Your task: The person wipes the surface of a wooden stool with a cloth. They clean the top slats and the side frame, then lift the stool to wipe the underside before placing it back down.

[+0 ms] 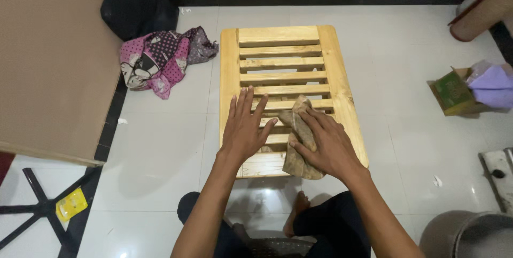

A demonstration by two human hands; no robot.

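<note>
Two hands rest on the slatted wooden table (342,103) near its near edge. Right hand (328,148) lies flat, fingers spread, pressing a crumpled brown cloth (296,156) beneath its palm, apparently not gripping it. Left hand (243,132) lies open, empty, just beside the cloth.

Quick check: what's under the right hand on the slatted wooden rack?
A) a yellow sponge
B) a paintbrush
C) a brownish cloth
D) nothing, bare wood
C: the right hand presses flat on a crumpled brownish cloth lying across the slats of the wooden rack.
</note>
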